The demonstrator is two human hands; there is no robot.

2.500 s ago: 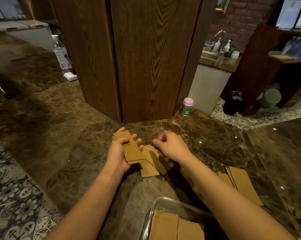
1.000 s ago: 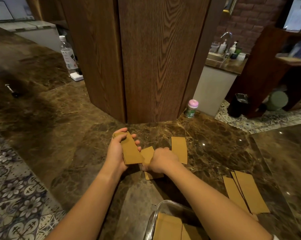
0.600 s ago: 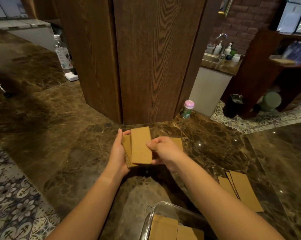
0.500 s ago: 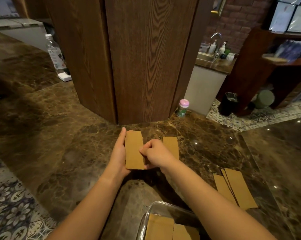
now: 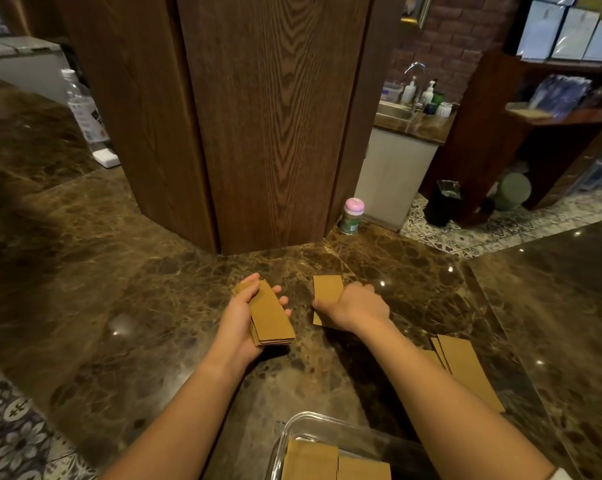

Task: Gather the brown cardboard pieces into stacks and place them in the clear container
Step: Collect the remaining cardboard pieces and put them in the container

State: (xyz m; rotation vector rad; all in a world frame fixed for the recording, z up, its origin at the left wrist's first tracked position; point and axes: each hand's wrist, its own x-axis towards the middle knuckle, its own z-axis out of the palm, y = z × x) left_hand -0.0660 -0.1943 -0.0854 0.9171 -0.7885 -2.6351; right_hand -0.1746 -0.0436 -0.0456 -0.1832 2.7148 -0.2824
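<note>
My left hand [image 5: 240, 323] grips a squared-up stack of brown cardboard pieces [image 5: 270, 317] just above the marble counter. To its right, my right hand [image 5: 356, 306] rests on a single cardboard piece [image 5: 327, 289] lying flat on the counter, thumb and fingers pinching its near half. Further right, a few more cardboard pieces [image 5: 465, 368] lie fanned on the counter, partly hidden by my right forearm. The clear container [image 5: 285, 441] sits at the bottom edge with cardboard stacks [image 5: 310, 459] inside it.
A wide wooden pillar [image 5: 258, 116] rises from the counter just beyond my hands. A small pink-capped bottle [image 5: 351, 216] stands at its right foot and a water bottle [image 5: 84, 112] at its left. The counter's left edge drops to tiled floor [image 5: 8, 427].
Both hands were squaring the stack together. Now my left hand alone holds it, and my right hand has moved right onto the single piece on the counter.
</note>
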